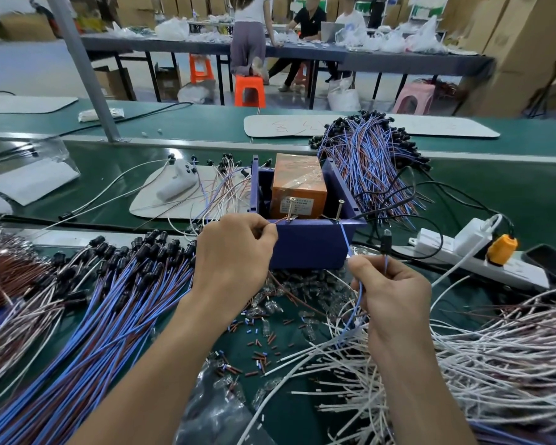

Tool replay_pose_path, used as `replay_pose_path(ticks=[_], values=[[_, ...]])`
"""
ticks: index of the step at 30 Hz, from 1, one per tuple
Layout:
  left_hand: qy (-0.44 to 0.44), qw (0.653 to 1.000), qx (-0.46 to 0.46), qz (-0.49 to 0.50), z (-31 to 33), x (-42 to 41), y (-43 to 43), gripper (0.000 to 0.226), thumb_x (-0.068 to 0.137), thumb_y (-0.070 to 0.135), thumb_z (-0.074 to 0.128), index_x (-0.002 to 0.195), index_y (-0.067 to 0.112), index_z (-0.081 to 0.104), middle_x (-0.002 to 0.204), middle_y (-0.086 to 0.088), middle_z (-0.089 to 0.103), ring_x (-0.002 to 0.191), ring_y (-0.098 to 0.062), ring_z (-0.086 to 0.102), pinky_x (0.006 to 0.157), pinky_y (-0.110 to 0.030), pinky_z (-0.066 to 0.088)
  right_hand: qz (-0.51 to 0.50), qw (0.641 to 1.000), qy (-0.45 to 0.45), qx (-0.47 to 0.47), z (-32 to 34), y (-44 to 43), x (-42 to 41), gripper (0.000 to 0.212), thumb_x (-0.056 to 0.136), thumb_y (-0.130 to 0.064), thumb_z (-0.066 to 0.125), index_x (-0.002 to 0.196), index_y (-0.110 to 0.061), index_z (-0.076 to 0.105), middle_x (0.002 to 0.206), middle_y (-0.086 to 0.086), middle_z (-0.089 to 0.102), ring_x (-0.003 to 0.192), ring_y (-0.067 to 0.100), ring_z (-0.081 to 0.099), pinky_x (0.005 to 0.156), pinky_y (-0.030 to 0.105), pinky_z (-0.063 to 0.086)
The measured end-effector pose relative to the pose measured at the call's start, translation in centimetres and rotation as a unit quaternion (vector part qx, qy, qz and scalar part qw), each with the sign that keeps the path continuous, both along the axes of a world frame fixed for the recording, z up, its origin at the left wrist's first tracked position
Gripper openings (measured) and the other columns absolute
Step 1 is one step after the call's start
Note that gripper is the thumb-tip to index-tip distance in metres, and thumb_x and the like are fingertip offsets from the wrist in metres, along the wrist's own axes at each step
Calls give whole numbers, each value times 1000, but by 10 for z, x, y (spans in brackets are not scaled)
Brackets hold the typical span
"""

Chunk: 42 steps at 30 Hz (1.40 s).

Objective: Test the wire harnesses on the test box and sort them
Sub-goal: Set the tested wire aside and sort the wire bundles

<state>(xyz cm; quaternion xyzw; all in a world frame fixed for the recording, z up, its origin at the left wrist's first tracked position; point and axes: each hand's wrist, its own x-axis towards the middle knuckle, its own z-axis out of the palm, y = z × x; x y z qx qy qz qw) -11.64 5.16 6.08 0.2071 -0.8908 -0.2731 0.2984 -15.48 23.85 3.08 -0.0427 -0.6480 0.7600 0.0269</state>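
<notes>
The test box is a blue bin (pixel 305 244) with an orange unit (pixel 297 184) inside and two screws (pixel 291 208) standing on its front rim. My left hand (pixel 235 252) pinches a brown wire end against the left screw. My right hand (pixel 392 287) pinches a blue wire (pixel 345 242) whose end reaches the right screw (pixel 339 210). The harness's black socket with a small bulb (pixel 386 240) sticks up above my right fingers. Blue-and-brown harnesses (pixel 109 293) lie heaped at the left, and another heap (pixel 369 162) sits behind the box.
White wires (pixel 479 354) pile up at the right. Loose glass bulbs and cut sleeve bits (pixel 264 335) litter the green mat below the box. A white power strip (pixel 469 252) with an orange plug lies right of the box. People work at a far table.
</notes>
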Motion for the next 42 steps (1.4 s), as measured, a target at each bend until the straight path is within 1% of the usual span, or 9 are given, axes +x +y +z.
replay_pose_path(ticks=[7,14,19,22,25,28,32,37,42], values=[[0,1000,4,-2,0,0,0,19,94,37,69,78,30,78,52,22,60,52,3,57,50,-7,31,-2,998,27,61,1,-5,-7,18,79,-8,79,64,-15,74,53,-4,63,49,8,55,50,15,45],[4,1000,1,-3,-2,0,0,19,94,36,68,79,30,78,52,23,57,52,6,53,50,-8,29,-28,999,16,42,-1,-5,-13,10,81,-9,79,72,-11,76,55,-1,66,51,9,57,54,16,49],[9,1000,12,-2,-2,0,0,17,93,37,69,81,30,79,59,18,64,59,-4,61,56,-24,39,-26,999,15,23,0,-2,-8,21,83,-6,78,64,-13,72,52,-3,61,48,9,51,52,20,45],[2,1000,20,1,0,1,1,18,92,39,69,79,31,78,59,18,64,59,-6,60,57,-25,39,-7,1000,13,8,2,1,-4,24,84,-6,78,62,-14,72,53,0,61,46,9,50,50,18,42],[-37,998,-17,43,7,5,1,21,85,49,68,68,36,73,51,17,54,56,-14,52,55,-23,31,28,999,24,1,3,2,3,25,84,-5,77,63,-18,74,55,2,60,50,11,51,52,19,43],[-54,998,-20,37,18,9,2,23,69,57,60,53,40,64,47,18,56,53,-4,50,53,-17,30,59,998,24,-11,4,1,7,25,85,-5,77,65,-20,75,57,3,60,53,13,52,55,22,46],[-102,986,125,-48,26,12,8,6,69,60,72,68,64,69,58,32,63,62,2,59,56,-21,39,106,994,26,-10,4,-2,12,26,86,-6,76,66,-21,75,56,1,59,51,11,52,52,19,45],[-110,918,327,-197,26,13,13,5,81,38,84,76,37,83,59,12,70,53,0,57,54,-15,46,148,989,21,14,10,-7,17,14,80,-15,78,67,-19,75,54,-1,56,49,13,43,46,24,34],[-92,883,406,-216,28,14,22,6,81,29,84,78,23,84,58,6,66,50,-5,53,50,-14,44,205,979,-3,-11,26,-10,27,15,79,-14,78,65,-18,74,56,0,57,51,12,45,52,26,35]])
